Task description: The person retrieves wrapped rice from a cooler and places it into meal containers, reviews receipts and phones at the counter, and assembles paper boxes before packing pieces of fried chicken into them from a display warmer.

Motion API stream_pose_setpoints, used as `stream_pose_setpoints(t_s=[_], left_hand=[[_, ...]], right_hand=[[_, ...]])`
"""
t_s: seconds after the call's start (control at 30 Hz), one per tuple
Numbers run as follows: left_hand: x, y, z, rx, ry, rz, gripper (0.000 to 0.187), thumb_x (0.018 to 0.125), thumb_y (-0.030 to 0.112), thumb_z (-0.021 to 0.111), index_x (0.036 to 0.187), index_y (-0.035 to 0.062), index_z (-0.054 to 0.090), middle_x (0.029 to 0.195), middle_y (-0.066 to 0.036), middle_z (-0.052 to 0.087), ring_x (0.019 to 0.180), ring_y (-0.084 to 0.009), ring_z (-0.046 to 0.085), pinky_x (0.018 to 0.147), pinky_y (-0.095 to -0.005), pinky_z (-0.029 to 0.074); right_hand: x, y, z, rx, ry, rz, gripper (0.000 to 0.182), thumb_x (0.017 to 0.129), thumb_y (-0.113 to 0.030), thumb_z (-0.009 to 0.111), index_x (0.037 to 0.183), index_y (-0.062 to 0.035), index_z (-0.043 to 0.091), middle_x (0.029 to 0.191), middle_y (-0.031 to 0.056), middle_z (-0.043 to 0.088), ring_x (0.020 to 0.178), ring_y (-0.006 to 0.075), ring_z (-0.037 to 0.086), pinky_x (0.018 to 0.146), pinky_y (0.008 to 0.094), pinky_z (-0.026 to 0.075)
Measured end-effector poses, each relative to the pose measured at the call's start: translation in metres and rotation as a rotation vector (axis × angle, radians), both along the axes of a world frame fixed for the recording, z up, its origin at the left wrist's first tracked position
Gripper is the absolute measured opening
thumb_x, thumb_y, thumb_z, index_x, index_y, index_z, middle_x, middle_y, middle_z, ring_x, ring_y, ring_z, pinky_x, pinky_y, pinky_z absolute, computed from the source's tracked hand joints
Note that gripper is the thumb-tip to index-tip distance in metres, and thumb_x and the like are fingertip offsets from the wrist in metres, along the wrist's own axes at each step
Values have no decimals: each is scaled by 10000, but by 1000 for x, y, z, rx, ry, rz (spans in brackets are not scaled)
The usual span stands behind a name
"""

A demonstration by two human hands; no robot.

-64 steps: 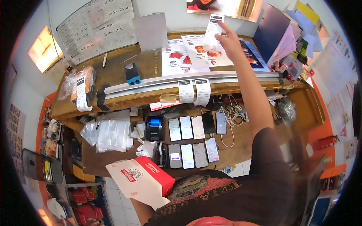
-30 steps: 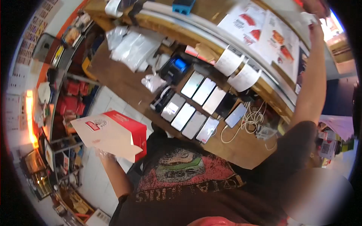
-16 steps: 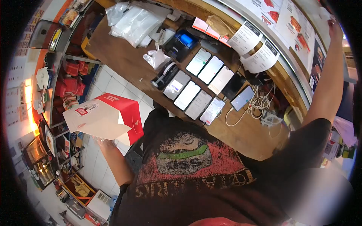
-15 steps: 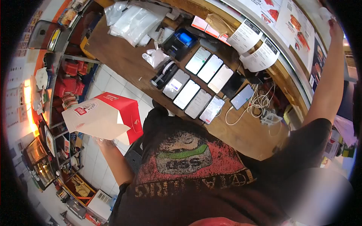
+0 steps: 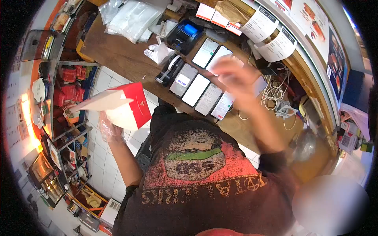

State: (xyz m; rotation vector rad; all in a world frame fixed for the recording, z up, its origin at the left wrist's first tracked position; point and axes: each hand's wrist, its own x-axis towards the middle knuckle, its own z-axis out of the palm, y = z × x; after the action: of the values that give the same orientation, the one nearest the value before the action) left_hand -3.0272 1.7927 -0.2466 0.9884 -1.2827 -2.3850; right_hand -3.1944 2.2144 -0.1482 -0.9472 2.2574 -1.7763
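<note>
My left hand [image 5: 109,129], in a clear plastic glove, holds a red and white cardboard food box [image 5: 137,104] out to the left, over the tiled floor. The box has raised flaps; its inside is hidden. My right hand [image 5: 235,76], blurred by motion, hovers above two rows of smartphones on the wooden counter, partly covering those on the right. Several screens are lit, among them a bright white phone [image 5: 195,90] in the near row and another phone [image 5: 205,53] in the far row. I cannot make out whether the right fingers hold anything.
A small printer [image 5: 185,36] with a blue roll and a tape dispenser [image 5: 169,70] stand left of the phones. Clear plastic bags [image 5: 132,19] lie farther back. White cables [image 5: 275,92] coil at right. Printed receipts [image 5: 277,44] hang along the counter's back. Shelving [image 5: 75,131] lines the left.
My right hand has come down from the upper right, near the wall, to above the phones. The food box has turned in my left hand, showing less of its printed white side.
</note>
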Motion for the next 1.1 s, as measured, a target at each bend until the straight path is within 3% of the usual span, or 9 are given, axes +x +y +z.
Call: stream_pose_setpoints(t_s=[0.07,0.13,0.2,0.23,0.57,1.0,1.07,1.1], left_hand=[[-8,17,8,13,6,-5,543,1038,413,421,1360,-24,455,1313,-160,589,1133,-283,621,998,-432,495],[-10,19,11,19,24,-9,545,1049,402,401,1379,-29,441,1327,-159,583,1160,-284,608,1006,-428,490],[-9,16,10,15,-47,-6,552,1058,406,378,1391,-30,434,1336,-153,580,1184,-281,594,1016,-424,482],[-8,14,12,5,-90,22,559,1051,416,394,1392,-26,437,1334,-149,585,1181,-279,598,1017,-421,483],[13,-19,8,13,-29,41,534,1037,394,448,1378,-17,445,1299,-149,606,1150,-279,618,986,-421,511],[2,-49,-10,9,-39,-8,547,1032,407,452,1372,-22,450,1298,-146,604,1142,-278,621,972,-413,516],[-6,-57,-18,2,-44,-36,556,1031,416,448,1374,-21,453,1300,-144,604,1145,-277,620,970,-411,516],[-10,-58,-20,50,-37,-58,558,1032,423,439,1376,-16,458,1302,-141,604,1144,-272,621,971,-407,515]], right_hand=[[35,-55,-132,129,-474,6,289,833,-25,633,1113,-90,656,1185,84,548,963,187,612,806,285,475],[64,-78,-217,169,-377,60,313,819,-47,645,1129,-87,660,1351,146,468,1125,282,592,902,350,489],[82,-90,-265,246,-215,74,322,810,-76,653,1131,-79,660,1482,196,353,1272,382,505,1009,405,457],[87,-92,-280,274,-262,66,329,804,-89,651,1133,-83,664,1534,198,305,1328,405,456,1068,418,421],[85,-97,-284,427,-342,14,279,805,-96,646,1082,-88,683,1576,114,286,1290,354,509,1035,394,455],[86,-108,-275,331,-290,-148,223,805,-35,607,1011,-75,682,1493,156,411,1305,376,488,1048,391,437],[84,-108,-268,288,-428,-198,231,797,-22,596,1006,-75,679,1482,167,426,1312,391,477,1026,399,448],[84,-110,-266,325,-410,-238,240,800,-11,593,1013,-80,680,1462,167,443,1140,339,605,897,381,508]])
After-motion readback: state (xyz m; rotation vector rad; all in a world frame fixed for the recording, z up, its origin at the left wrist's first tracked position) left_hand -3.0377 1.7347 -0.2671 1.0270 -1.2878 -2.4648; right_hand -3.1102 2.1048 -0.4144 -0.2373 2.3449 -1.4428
